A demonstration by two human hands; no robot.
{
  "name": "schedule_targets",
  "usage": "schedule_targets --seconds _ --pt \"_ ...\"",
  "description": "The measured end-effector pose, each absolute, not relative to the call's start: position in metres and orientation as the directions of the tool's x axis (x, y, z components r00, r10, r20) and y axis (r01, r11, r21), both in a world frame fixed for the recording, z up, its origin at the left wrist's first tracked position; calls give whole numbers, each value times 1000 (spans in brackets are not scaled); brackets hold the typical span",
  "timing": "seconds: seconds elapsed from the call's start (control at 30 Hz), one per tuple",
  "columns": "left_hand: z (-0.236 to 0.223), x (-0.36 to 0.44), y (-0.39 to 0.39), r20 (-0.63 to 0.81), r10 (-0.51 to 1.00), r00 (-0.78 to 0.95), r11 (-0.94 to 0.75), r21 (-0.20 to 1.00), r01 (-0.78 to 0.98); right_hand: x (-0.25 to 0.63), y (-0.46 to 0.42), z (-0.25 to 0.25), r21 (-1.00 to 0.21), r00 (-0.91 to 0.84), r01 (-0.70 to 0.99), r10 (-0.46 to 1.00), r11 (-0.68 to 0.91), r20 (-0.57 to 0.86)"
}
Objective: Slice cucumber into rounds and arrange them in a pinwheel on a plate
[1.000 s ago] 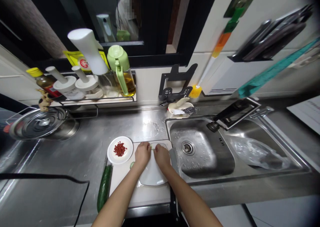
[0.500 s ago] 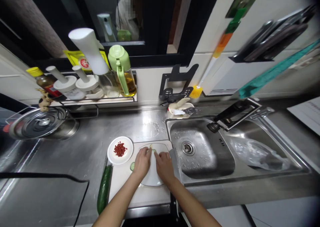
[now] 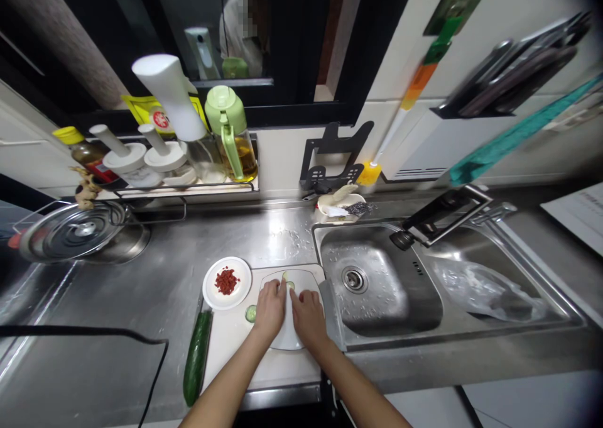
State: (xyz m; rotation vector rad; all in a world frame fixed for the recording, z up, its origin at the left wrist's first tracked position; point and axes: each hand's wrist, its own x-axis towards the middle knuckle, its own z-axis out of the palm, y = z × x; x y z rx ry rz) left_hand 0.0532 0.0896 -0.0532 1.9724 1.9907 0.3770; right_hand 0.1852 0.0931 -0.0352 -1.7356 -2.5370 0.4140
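My left hand [image 3: 271, 305] rests over a white square plate [image 3: 286, 339], its index fingertip at a thin cucumber slice [image 3: 285, 276] near the far rim. My right hand [image 3: 309, 315] is over the same plate. Its index finger is stretched out beside a second cucumber slice [image 3: 291, 285]; whether it touches is hard to tell. Neither hand grips anything visible. The plate lies on a white cutting board [image 3: 230, 346]. More cut cucumber [image 3: 250, 313] sits on the board just left of my left hand.
A whole cucumber [image 3: 196, 359] lies along the board's left side, below a small plate [image 3: 210, 293] of chopped red bits. On the right, a wide knife blade [image 3: 333, 318] borders the sink [image 3: 377, 277]. A black cable [image 3: 94, 332] crosses the left counter; seasoning jars [image 3: 167, 164] stand behind.
My right index finger has drawn back slightly toward me, showing more of the slice in front of it. My left hand has barely shifted.
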Motion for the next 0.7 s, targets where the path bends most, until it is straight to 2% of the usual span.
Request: schedule_targets --seconds 0.27,0.37,0.57,0.7 --pt "-53 56 89 -37 999 -7 21 392 920 186 92 -42 -250 -384 902 919 353 -86" --pt "-47 51 90 -43 999 -25 42 449 893 187 92 -41 -267 -389 896 918 356 -81" --pt "-31 16 70 57 948 -313 200 660 724 197 90 -35 -331 -397 870 917 365 -33" --pt "-32 -5 36 -78 886 -457 389 662 641 209 76 -36 -375 -388 853 922 363 8"
